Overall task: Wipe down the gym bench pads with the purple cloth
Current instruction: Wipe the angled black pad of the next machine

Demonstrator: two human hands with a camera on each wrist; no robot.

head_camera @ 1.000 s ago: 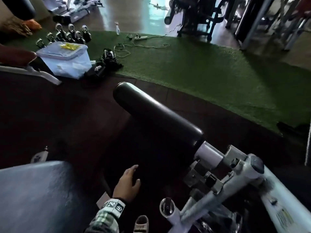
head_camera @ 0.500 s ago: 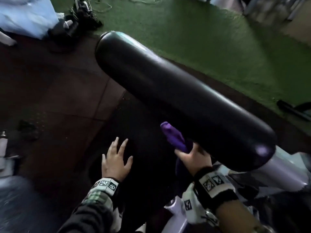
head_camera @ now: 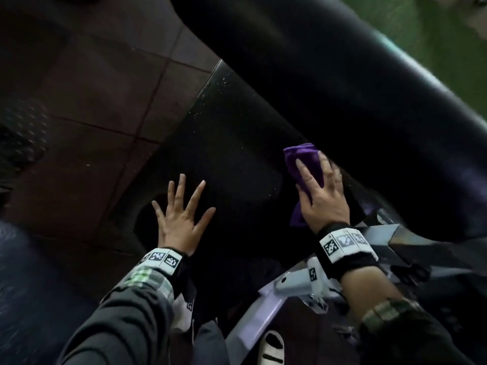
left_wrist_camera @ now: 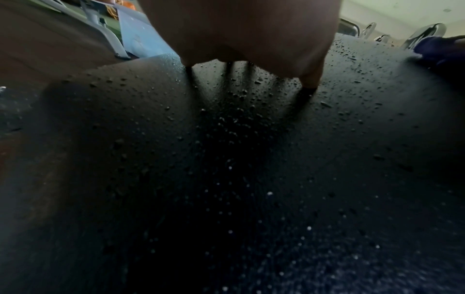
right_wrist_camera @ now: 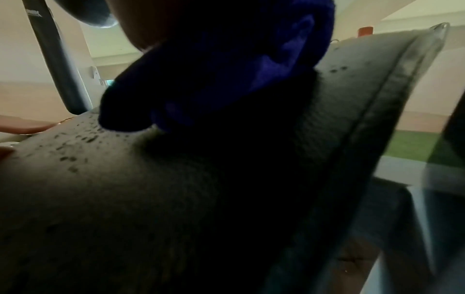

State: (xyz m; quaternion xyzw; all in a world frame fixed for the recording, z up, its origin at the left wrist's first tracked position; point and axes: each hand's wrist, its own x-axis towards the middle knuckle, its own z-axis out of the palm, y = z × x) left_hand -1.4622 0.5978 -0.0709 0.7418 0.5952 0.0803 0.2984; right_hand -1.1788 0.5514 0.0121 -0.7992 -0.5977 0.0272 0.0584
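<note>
While the purple cloth (head_camera: 303, 164) lies bunched on the right side of the flat black bench pad (head_camera: 232, 143), just under the big black roller pad (head_camera: 342, 75), I see my right hand (head_camera: 322, 196) on top of it, pressing it down. The fingers (head_camera: 305, 175) of that hand lie straight and slightly apart over the cloth, with the thumb along its left edge and a purple tail sticking out below the thumb. From the right wrist view the cloth (right_wrist_camera: 226, 69) shows as a dark blue-purple wad touching the pad (right_wrist_camera: 125, 189), and I cannot tell from that dim picture how much of it is tucked under the palm.

My left hand (head_camera: 181, 219) rests flat on the same pad, well to the left of the cloth, holding nothing. Its fingers (head_camera: 179, 191) are straight and fanned wide. In the left wrist view the pad surface (left_wrist_camera: 226, 159) is beaded all over with small droplets, and the palm (left_wrist_camera: 246, 29) sits low over it; the cloth (left_wrist_camera: 437, 47) shows at the far right edge.

Both wrists carry bands with black-and-white square markers (head_camera: 332, 245). Below the pad I see pale metal frame parts (head_camera: 284, 285). To the left is dark tiled floor (head_camera: 105, 88), and a strip of green turf (head_camera: 448, 30) shows at the top right.
</note>
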